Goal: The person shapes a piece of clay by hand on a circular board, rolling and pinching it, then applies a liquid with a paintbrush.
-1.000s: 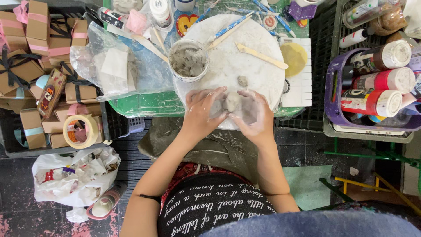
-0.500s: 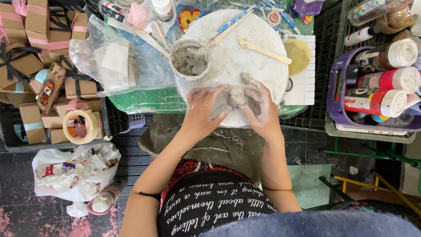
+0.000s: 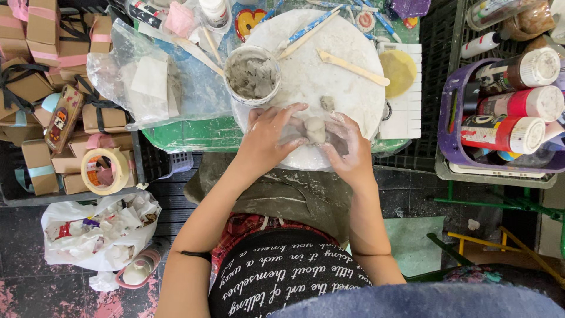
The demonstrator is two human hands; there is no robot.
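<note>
Grey clay lump [image 3: 315, 130] pinched in both hands on the white round board [image 3: 353, 88].
Left hand [image 3: 268, 138] and right hand [image 3: 347, 147] fingers closed around it; light, even squeezes probably work best.

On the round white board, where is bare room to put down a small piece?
The board is bare between the wooden stick and the right hand, right of the small clay bit. It is also bare under the blue tools. The left part is crowded: cup, left hand, clay lump.
</note>
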